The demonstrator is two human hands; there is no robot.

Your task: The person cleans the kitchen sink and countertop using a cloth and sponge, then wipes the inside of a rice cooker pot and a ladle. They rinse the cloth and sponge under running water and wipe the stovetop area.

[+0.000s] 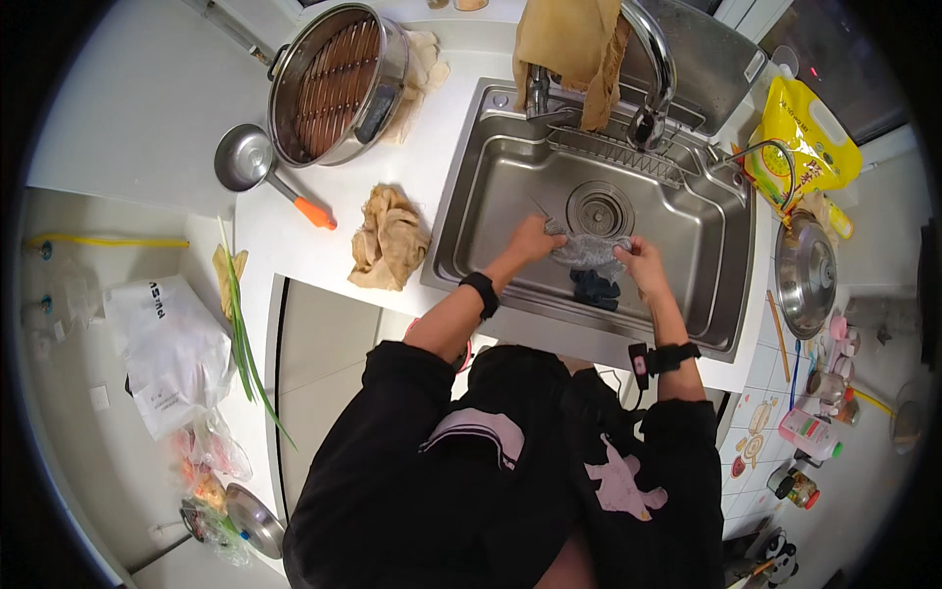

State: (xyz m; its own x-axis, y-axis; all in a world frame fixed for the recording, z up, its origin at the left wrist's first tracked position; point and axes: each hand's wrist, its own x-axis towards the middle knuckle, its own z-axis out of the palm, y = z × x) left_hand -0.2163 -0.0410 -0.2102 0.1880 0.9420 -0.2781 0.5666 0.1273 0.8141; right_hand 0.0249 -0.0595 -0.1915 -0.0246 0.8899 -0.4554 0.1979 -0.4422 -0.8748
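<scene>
Over the stainless steel sink [508, 177], a wet-looking, speckled grey cloth [586, 252] stretches between my two hands. My left hand [536, 237] grips its left end, and my right hand [643, 266] pinches the right end. Crumpled below the grey cloth, toward the sink's front wall, is a dark blue cloth [595, 291]. Just beyond the grey cloth sits the round drain strainer [600, 210]. The curved chrome faucet [659, 66] arches over the back of the basin; whether water runs is not visible.
Left of the sink lie a crumpled tan cloth [388, 239], an orange-handled ladle [246, 158] and a steamer pot [401, 66] with a slatted wooden rack. A tan cloth [563, 44] hangs by the faucet. On the right are a yellow bag [802, 140] and a metal lid [806, 280].
</scene>
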